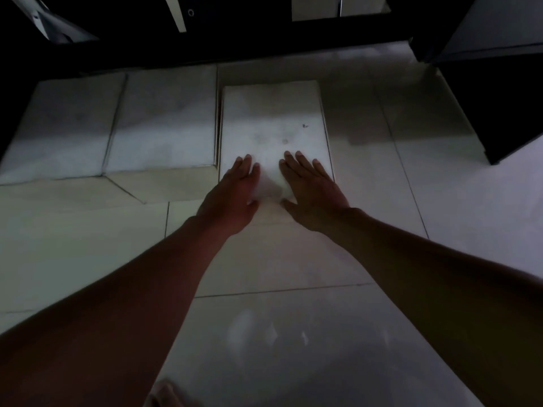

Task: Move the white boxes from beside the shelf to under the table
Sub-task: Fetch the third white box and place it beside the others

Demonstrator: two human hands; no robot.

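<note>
On the tiled floor [293,259], beneath a dark table edge [235,51], the following are being shown.

Item 1: white box [273,124]. It is being seen lying flat on the floor, its long side running away from the camera and its far end being reached by the shadow of the table. A small dark mark is being shown on its top, towards the right edge.

Item 2: two further white boxes [117,124]. They are being seen side by side, lying flat to the left of item 1; the nearer of the pair is being shown just beside item 1, with only a thin gap visible between them.

Item 3: left hand [235,189]. It is being laid palm-down on the near end of item 1, towards the left corner; its fingers [245,164] are being held straight and released, nothing being grasped.

Item 4: right hand [311,186]. It is being laid palm-down on the near end of item 1, towards the right corner, fingers likewise straight, spread and flat on the lid, nothing being clenched.

Item 5: dark upright panel [505,107]. It is being seen at the right, well apart from item 1.
</note>
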